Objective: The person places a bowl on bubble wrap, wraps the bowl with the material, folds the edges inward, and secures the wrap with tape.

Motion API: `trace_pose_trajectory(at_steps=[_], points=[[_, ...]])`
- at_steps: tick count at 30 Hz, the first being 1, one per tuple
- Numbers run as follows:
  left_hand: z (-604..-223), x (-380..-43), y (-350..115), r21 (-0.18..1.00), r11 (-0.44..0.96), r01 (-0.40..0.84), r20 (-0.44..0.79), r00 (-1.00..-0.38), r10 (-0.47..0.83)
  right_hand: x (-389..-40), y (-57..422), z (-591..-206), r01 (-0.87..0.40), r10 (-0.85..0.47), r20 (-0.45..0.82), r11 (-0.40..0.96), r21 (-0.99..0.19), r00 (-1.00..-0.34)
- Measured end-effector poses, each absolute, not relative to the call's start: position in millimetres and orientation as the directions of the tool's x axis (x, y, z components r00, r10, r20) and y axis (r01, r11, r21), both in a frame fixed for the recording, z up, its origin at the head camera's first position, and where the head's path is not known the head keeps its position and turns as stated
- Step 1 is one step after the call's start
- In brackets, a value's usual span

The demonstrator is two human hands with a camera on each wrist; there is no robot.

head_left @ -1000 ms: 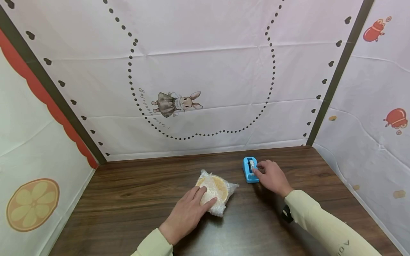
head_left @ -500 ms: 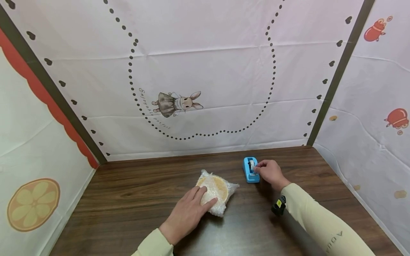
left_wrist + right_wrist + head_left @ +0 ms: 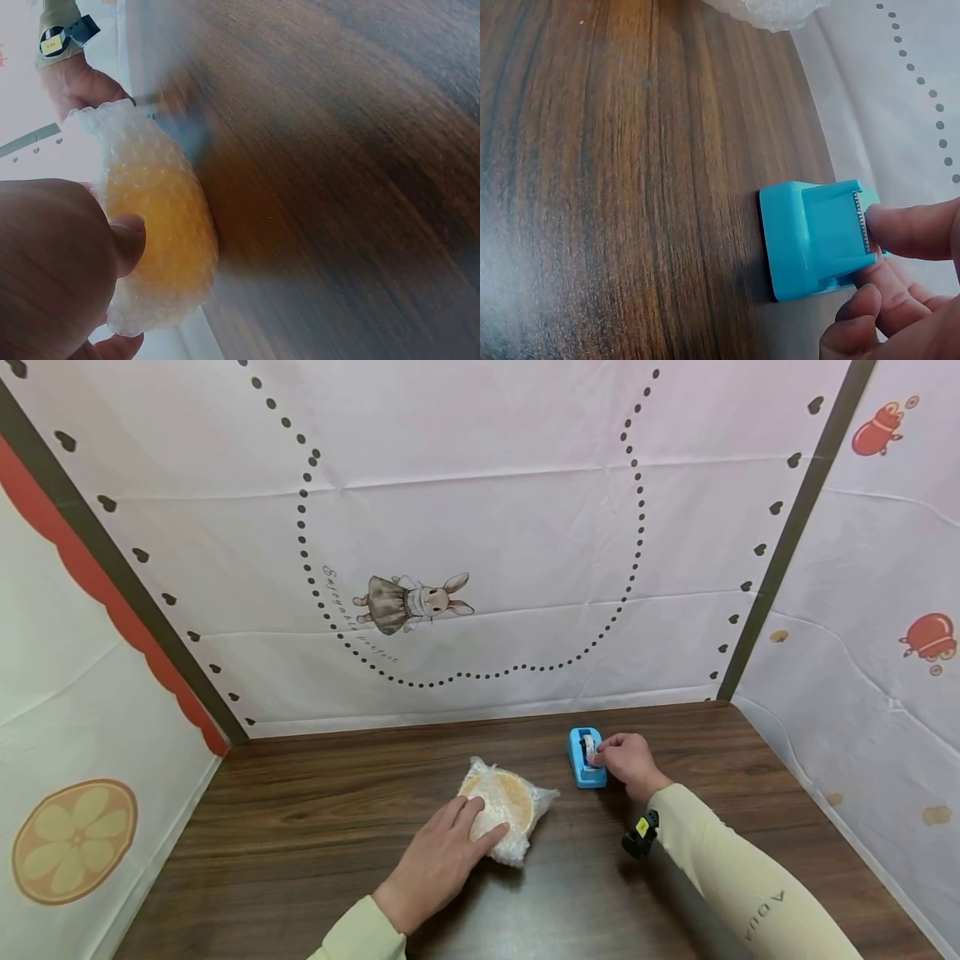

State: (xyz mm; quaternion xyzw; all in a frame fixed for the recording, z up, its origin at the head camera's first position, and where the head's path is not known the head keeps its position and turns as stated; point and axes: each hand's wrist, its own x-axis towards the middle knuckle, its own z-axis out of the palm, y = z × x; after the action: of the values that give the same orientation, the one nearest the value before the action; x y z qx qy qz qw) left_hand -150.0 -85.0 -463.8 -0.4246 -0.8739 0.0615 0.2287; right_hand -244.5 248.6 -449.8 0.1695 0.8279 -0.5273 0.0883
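My left hand (image 3: 438,862) rests on a bubble-wrapped package (image 3: 517,802) with something round and yellow-orange inside. Its fingers lie relaxed over the near left part, and the thumb (image 3: 129,244) presses the wrap. To the right, a light-blue tape dispenser (image 3: 577,762) with a roll of tape (image 3: 588,743) sits on the table. At the dispenser, my right hand (image 3: 632,764) has its thumb (image 3: 919,231) and forefinger brought together just behind the toothed blade (image 3: 862,222), pinching the tape. The pinched bit of tape is mostly hidden by the fingertips.
A dark wood-grain table (image 3: 315,827) lies under both hands. Printed white cloth (image 3: 540,543) hangs along the table's back edge and on both sides. A black device (image 3: 640,833) is strapped at the right wrist.
The right thumb and fingers have come together at the tape, and the right wrist and forearm have swung left. The left hand, the package and the dispenser stay in place.
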Motion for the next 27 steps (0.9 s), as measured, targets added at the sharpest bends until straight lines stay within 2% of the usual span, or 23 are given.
trace_pose_trajectory(at_steps=[6,15,27], points=[[-463.8,-150.3,-85.1,-0.290,0.632,0.718,0.354,-0.533,0.768,-245.4,248.7,-450.7,0.393,0.200,-0.341,0.361,-0.846,-0.918],[-462.7,-150.3,-83.8,-0.295,0.630,0.718,0.356,-0.529,0.770,-242.7,244.2,-450.2,0.372,0.259,-0.285,0.402,-0.837,-0.923],[-462.0,-152.8,-83.0,-0.303,0.623,0.722,0.356,-0.520,0.776,-246.4,245.6,-449.5,0.413,0.259,-0.345,0.287,-0.864,-0.902]])
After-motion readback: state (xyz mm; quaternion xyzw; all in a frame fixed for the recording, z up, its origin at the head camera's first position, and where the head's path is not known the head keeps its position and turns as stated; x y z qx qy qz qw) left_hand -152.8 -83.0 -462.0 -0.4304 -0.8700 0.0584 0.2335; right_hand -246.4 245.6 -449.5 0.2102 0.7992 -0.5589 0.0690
